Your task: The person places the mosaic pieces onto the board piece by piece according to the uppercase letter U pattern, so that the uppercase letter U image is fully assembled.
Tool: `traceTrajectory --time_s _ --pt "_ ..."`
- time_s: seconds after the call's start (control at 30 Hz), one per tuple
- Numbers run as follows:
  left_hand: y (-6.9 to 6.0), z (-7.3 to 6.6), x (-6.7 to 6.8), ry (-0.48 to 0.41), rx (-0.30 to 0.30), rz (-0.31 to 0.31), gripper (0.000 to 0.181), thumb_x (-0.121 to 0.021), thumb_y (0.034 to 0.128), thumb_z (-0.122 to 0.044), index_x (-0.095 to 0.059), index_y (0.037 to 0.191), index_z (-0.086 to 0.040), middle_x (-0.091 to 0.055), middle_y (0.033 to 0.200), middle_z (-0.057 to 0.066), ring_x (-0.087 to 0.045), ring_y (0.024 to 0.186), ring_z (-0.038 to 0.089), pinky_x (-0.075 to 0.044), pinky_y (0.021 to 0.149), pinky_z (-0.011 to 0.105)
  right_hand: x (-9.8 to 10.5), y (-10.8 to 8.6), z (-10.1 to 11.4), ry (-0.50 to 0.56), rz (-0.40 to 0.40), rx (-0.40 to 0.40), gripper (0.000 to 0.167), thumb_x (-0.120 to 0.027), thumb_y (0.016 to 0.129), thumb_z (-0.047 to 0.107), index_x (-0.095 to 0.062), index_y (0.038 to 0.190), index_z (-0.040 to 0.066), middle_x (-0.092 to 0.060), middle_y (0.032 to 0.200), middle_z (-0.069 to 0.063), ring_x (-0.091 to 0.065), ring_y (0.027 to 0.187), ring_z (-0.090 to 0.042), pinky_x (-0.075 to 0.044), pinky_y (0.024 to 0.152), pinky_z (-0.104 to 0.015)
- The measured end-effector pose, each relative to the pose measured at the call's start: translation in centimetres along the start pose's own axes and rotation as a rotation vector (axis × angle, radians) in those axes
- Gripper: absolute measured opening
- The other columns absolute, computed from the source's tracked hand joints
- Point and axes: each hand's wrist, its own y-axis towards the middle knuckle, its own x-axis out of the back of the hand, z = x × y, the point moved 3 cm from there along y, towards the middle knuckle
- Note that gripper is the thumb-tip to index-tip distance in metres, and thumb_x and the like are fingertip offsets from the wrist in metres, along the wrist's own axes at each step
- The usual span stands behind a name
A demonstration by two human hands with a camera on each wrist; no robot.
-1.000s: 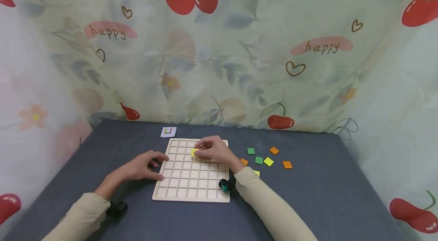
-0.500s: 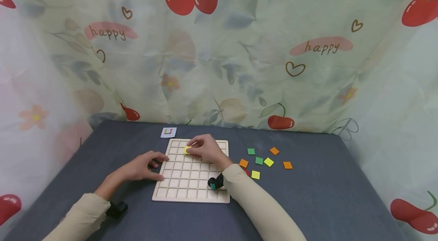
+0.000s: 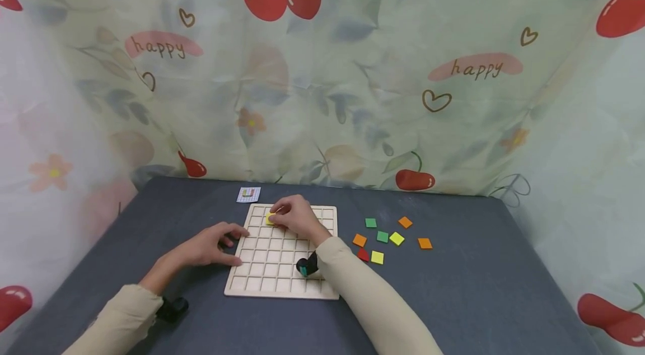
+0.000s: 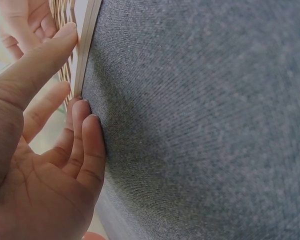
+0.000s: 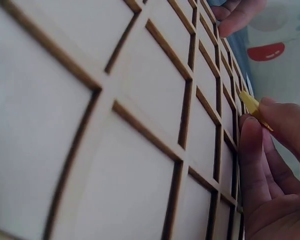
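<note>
A pale wooden grid board [image 3: 272, 271] lies flat on the dark table. Over its upper part, my right hand [image 3: 297, 216] pinches a yellow square tile [image 3: 270, 219] between thumb and fingers. The right wrist view shows that yellow tile [image 5: 255, 110] tilted, one edge close to the grid cells. My left hand [image 3: 204, 246] rests at the board's left side. In the left wrist view, its thumb [image 4: 50, 52] touches the board's rim [image 4: 85, 45] and its other fingers are relaxed, holding no tile.
Right of the board lie loose tiles: green ones [image 3: 370, 223], orange ones [image 3: 425, 243], yellow ones [image 3: 377, 257] and a red one [image 3: 363, 255]. A small pattern card [image 3: 248, 194] lies behind the board. A printed curtain [image 3: 322, 92] surrounds the table [image 3: 478, 288].
My right hand has moved left across the upper board with the yellow tile, uncovering the red tile on the table. The left hand has stayed in place.
</note>
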Motion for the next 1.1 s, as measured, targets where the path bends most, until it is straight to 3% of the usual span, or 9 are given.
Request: traceTrajectory --time_s 0.3,0.83,1.1 --pt "0.1 0.3 0.1 0.008 -0.011 0.002 0.06 -0.086 0.0844 -0.031 -0.061 0.134 -0.008 -0.055 0.122 0.011 -0.059 0.104 0.027 -0.05 0.086 0.045 -0.4 0.6 0.3 -0.096 -0.004 -0.042 0.011 -0.079 0.092 0.013 -0.078 0.101 0.007 -0.07 0.08 0.004 -0.067 0.067 -0.014 -0.05 0.073 -0.028" --pt "0.1 0.3 0.0 0.007 0.02 0.005 0.061 -0.087 0.0833 -0.032 -0.061 0.134 -0.01 -0.055 0.121 0.01 -0.059 0.103 0.027 -0.049 0.088 0.047 -1.2 0.8 0.9 -0.129 -0.015 -0.084 0.007 -0.08 0.09 0.01 -0.077 0.095 0.007 -0.067 0.079 0.002 -0.061 0.059 -0.013 -0.049 0.058 -0.026" --pt "0.2 0.4 0.0 0.003 0.015 -0.001 0.061 -0.087 0.0832 -0.031 -0.061 0.134 -0.009 -0.055 0.121 0.01 -0.059 0.103 0.027 -0.049 0.088 0.046 -1.3 1.1 0.7 -0.17 -0.021 -0.099 0.007 -0.081 0.088 0.011 -0.078 0.094 0.008 -0.066 0.079 0.004 -0.06 0.064 -0.012 -0.049 0.06 -0.025"
